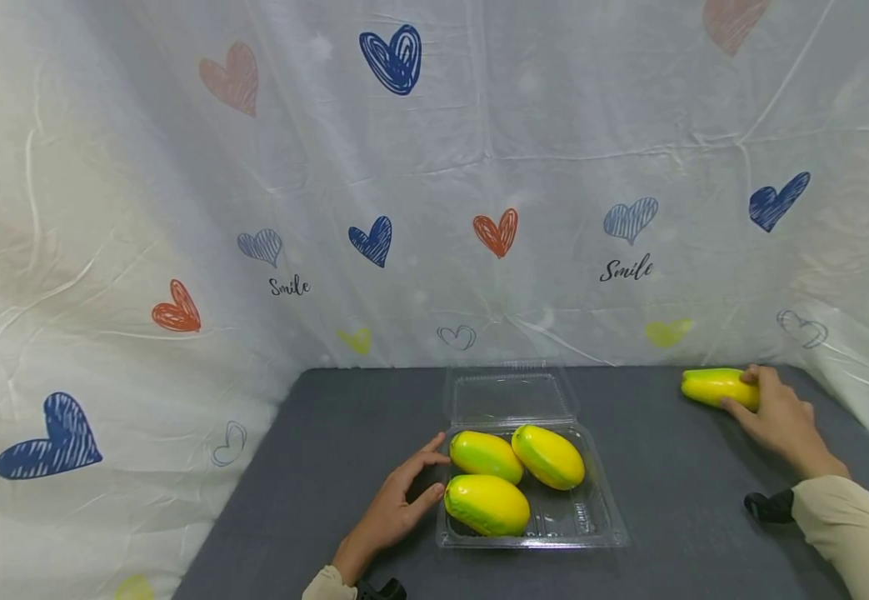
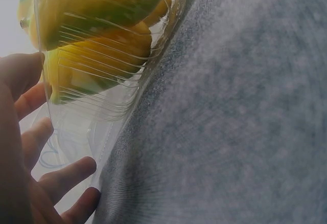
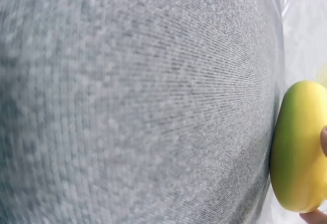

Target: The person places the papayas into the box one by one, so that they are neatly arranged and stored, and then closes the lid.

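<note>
A clear plastic clamshell box (image 1: 606, 525) lies with its lid folded back, and inside it are three yellow-green papayas (image 1: 486, 505). My left hand (image 1: 397, 500) is at the box's left side, thumb and fingers spread, fingertips right at the rim. In the left wrist view its fingers (image 2: 69, 175) show beside the ribbed clear wall, with papayas (image 2: 97, 60) behind the plastic. Far to the right, my right hand (image 1: 785, 421) grips another papaya (image 1: 711, 387) by its right end, thumb on the near side. The right wrist view shows that papaya (image 3: 296, 147) on the cloth, fingertips at its edge.
A dark grey cloth (image 1: 666, 500) covers the table. The open lid (image 1: 509, 398) extends toward the back edge. Behind and at the left hangs a white curtain (image 1: 434, 167) printed with hearts and "Smile". A black strap piece (image 1: 770, 506) sits at the right wrist.
</note>
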Available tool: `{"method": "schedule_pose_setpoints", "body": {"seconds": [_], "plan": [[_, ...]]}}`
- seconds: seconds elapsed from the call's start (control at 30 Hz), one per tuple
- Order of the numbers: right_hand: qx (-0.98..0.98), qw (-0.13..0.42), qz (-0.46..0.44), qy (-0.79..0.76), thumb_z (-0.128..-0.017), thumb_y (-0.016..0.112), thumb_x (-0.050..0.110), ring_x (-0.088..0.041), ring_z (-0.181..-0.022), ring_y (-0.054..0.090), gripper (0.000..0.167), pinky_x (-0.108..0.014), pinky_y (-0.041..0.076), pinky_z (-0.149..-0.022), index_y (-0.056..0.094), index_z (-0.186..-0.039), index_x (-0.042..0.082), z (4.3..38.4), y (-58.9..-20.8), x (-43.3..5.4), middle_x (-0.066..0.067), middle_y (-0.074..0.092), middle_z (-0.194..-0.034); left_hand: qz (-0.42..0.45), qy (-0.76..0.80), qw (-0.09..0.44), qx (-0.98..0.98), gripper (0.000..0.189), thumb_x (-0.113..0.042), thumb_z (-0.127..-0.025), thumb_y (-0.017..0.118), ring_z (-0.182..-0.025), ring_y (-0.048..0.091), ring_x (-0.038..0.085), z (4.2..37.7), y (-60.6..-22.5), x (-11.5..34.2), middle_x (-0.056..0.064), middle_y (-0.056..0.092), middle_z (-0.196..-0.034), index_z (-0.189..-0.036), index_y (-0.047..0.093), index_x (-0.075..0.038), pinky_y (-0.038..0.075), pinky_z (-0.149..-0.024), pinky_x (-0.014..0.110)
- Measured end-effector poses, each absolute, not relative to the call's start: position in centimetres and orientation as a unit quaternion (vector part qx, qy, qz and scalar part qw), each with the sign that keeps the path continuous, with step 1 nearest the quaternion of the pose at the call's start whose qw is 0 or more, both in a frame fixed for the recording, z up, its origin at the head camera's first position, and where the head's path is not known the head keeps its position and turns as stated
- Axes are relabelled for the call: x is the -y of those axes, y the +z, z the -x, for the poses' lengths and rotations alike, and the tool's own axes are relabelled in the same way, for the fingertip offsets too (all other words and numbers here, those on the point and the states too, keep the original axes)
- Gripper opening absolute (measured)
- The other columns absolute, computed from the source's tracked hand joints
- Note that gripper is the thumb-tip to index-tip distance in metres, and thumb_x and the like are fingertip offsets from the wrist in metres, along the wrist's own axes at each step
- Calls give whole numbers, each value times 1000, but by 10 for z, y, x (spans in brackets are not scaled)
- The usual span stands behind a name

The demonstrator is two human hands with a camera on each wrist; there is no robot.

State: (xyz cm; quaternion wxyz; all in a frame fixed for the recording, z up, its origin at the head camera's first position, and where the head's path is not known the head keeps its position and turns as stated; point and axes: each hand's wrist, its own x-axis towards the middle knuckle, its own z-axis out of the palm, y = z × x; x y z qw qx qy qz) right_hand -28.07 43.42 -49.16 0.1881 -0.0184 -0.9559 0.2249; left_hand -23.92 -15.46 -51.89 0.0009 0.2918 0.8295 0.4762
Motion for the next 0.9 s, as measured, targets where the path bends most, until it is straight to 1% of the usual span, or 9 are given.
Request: {"method": "schedule_pose_setpoints", "body": {"seconds": [0.13,0.23,0.37,0.47,0.57,0.63,0.77,0.9], "plan": [[953,199,19,226,-99,66,31,-57,-101,51,57,-66,33,-79,43,-125,-13,279,-491,-432,-42,47,-124,-291,479,4,-828,31,-28,-105,58,-155,29,21,238,-518,155,-12,31,-166,-134,55,-38,28,-120,65],[951,211,14,227,-95,71,28,-56,-101,49,60,-68,34,-79,43,-127,-15,278,-491,-431,-40,47,-120,-291,481,5,-827,31,-28,-105,58,-155,29,20,238,-518,155,-11,31,-166,-134,55,-38,28,-120,65],[951,218,3,218,-93,75,27,-56,-106,42,68,-70,35,-79,43,-136,-13,277,-492,-430,-42,43,-122,-291,480,5,-827,30,-29,-105,58,-155,29,20,237,-517,156,-10,32,-166,-134,55,-37,28,-121,64],[952,221,-2,211,-92,76,29,-57,-106,40,67,-69,35,-77,46,-137,-11,276,-494,-431,-43,42,-121,-291,480,6,-827,30,-29,-105,58,-156,29,20,237,-516,155,-11,31,-166,-134,55,-36,28,-121,64],[949,221,-8,222,-91,77,28,-57,-106,41,65,-68,36,-78,48,-135,-10,275,-495,-431,-42,42,-120,-289,481,7,-828,30,-30,-105,58,-155,29,20,236,-516,155,-12,31,-166,-134,55,-37,28,-121,64],[948,217,-10,233,-92,76,27,-56,-104,43,65,-67,36,-79,46,-135,-10,275,-495,-431,-42,43,-121,-289,481,7,-828,30,-30,-105,58,-155,30,20,236,-516,155,-12,31,-166,-134,55,-37,28,-121,64],[946,208,-13,249,-93,75,26,-53,-102,47,65,-65,38,-81,42,-135,-11,273,-497,-430,-41,46,-123,-295,476,-1,-828,31,-26,-105,57,-155,31,24,237,-517,155,-8,32,-167,-135,55,-35,30,-119,65],[943,215,-11,254,-93,75,25,-54,-103,47,66,-65,37,-83,42,-136,-11,272,-498,-429,-41,46,-126,-298,476,-6,-827,32,-24,-105,57,-155,32,26,237,-518,155,-6,32,-167,-135,55,-34,30,-118,66]]}}
